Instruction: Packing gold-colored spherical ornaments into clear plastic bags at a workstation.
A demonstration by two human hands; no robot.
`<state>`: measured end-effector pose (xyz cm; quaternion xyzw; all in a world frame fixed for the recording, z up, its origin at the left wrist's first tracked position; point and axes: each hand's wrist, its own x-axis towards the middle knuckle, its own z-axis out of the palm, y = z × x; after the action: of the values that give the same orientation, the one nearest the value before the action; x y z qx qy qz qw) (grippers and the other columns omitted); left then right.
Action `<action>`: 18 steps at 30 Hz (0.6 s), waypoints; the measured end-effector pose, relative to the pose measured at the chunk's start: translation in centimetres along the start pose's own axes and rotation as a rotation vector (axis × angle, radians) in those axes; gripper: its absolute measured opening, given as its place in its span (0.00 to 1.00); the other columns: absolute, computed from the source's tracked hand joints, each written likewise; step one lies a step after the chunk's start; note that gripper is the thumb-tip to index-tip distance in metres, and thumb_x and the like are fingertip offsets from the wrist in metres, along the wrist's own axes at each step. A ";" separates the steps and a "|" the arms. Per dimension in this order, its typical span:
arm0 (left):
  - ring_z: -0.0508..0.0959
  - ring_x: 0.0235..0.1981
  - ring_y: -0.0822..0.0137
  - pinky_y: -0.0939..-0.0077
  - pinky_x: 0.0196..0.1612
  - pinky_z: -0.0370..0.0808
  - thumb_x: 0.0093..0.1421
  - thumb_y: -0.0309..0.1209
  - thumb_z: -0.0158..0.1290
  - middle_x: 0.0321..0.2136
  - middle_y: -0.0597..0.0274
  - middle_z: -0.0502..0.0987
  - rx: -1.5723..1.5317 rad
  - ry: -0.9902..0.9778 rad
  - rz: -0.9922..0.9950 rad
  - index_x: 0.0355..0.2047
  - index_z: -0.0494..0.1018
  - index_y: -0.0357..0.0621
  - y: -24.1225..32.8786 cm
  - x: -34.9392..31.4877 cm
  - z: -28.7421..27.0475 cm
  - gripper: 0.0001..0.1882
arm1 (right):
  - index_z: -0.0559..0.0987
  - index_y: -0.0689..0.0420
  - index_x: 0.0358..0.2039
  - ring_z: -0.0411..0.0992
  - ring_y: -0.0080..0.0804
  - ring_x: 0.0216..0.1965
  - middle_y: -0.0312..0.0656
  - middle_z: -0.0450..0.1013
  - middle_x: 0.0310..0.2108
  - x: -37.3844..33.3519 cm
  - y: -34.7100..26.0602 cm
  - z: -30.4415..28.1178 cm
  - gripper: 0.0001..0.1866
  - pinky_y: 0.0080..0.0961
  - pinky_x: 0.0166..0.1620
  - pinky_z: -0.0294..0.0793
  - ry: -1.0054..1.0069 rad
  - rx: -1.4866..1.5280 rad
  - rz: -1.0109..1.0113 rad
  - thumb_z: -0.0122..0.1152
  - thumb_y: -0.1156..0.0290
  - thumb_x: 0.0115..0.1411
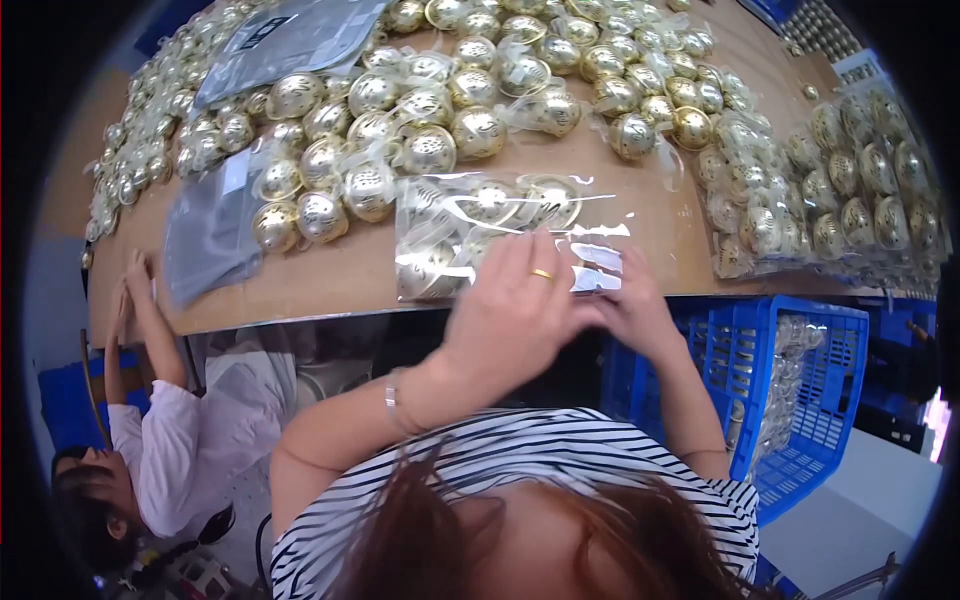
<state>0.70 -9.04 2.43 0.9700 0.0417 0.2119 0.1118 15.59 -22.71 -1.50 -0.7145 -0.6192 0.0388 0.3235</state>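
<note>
A clear plastic bag [418, 222] with several gold, patterned ball ornaments [551, 203] inside lies at the front edge of the table. My left hand [510, 310] rests over its lower right part, the fingers on the film and the thumb stretched toward my other hand. A ring is on one of its fingers. At the bag's right end, my right hand [640, 305] is closed on the shiny film. The two hands nearly meet there, and the fingertips are partly hidden. Glare covers some of the bag.
Loose gold balls with pale ribbons [430, 150] spread across the table [350, 275]. Flat empty bags [205, 225] lie to the left, more [300, 40] farther back. Filled bags [850, 190] stack at right. A blue crate [850, 370] stands below; a co-worker's hands [130, 295] rest at far left.
</note>
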 end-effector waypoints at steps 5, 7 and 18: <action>0.71 0.44 0.54 0.63 0.45 0.69 0.44 0.38 0.60 0.41 0.52 0.70 0.241 0.107 -0.012 0.52 0.67 0.48 -0.2 1.6 0.2 0.32 | 0.80 0.59 0.33 0.74 0.35 0.39 0.42 0.77 0.33 0.9 -1.7 -1.7 0.08 0.33 0.51 0.64 0.053 0.396 0.045 0.63 0.78 0.50; 0.72 0.39 0.58 0.64 0.39 0.69 0.42 0.36 0.63 0.37 0.60 0.71 0.042 0.124 -0.045 0.48 0.69 0.49 -1.6 1.9 -2.7 0.30 | 0.80 0.59 0.32 0.74 0.34 0.39 0.42 0.77 0.33 1.5 -2.9 -2.6 0.07 0.29 0.48 0.66 0.168 0.394 0.047 0.62 0.79 0.50; 0.78 0.38 0.61 0.71 0.44 0.73 0.41 0.42 0.69 0.37 0.55 0.76 -0.712 0.314 -0.109 0.49 0.67 0.44 -5.2 1.9 -6.5 0.37 | 0.71 0.56 0.46 0.65 0.27 0.32 0.35 0.65 0.33 6.8 -8.4 -5.4 0.26 0.25 0.37 0.67 0.371 0.064 -0.385 0.72 0.70 0.47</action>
<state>-0.47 -2.48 7.77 0.8227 0.0339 0.3529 0.4444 12.39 -18.52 9.43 -0.5678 -0.6722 -0.1354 0.4554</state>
